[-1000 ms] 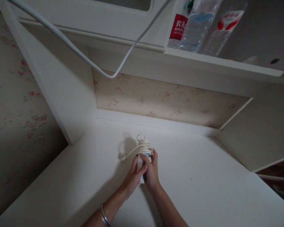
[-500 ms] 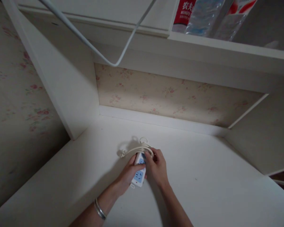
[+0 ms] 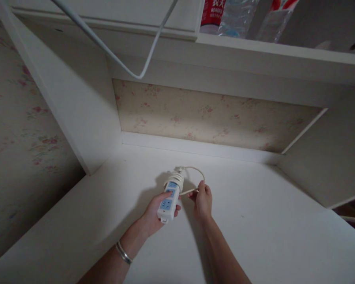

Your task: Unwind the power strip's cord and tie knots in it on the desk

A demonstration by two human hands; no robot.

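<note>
A white power strip (image 3: 167, 204) with blue socket faces is held above the white desktop, tilted with its far end up. My left hand (image 3: 154, 211) wraps round its lower part, the thumb lying across the sockets. Cream cord (image 3: 176, 180) is coiled round the far end, where a plug (image 3: 180, 170) seems to stick out. My right hand (image 3: 203, 199), to the right of the strip, pinches a loose loop of that cord between thumb and fingers. The loop arcs from the far end out to those fingertips and back under the strip.
A white desktop (image 3: 254, 236) spreads below, bounded by a side panel (image 3: 77, 98) and a low back ledge (image 3: 201, 148). A grey-white cable (image 3: 118, 61) hangs in front of the upper cabinet. Plastic bottles (image 3: 236, 17) stand on the shelf at upper right.
My right hand has moved off the strip to the right, drawing out a loop of cord. The strip now shows more of its sockets, and my left hand still grips it.
</note>
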